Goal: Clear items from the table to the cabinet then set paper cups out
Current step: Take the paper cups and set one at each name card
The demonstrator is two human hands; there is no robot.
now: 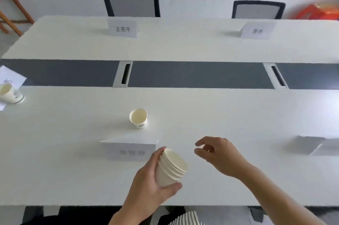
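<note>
Left hand [146, 182] grips a tilted stack of paper cups [171, 167] above the tabletop's [238, 114] near edge, fingers wrapped round its side. Right hand [218, 153] hovers near it, fingers loosely curled, holding nothing. A single cup [138, 118] stands upright just beyond a name card [129, 148]; another cup [10, 93] stands at the left edge.

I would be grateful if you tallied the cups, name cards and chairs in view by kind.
Single cream paper cups standing on the white table: 2
Stack of nested cream paper cups, held in the left hand: 1
White folded paper name cards, one cut off at the left edge: 5
Black-framed mesh chairs: 2
Total: 10
</note>
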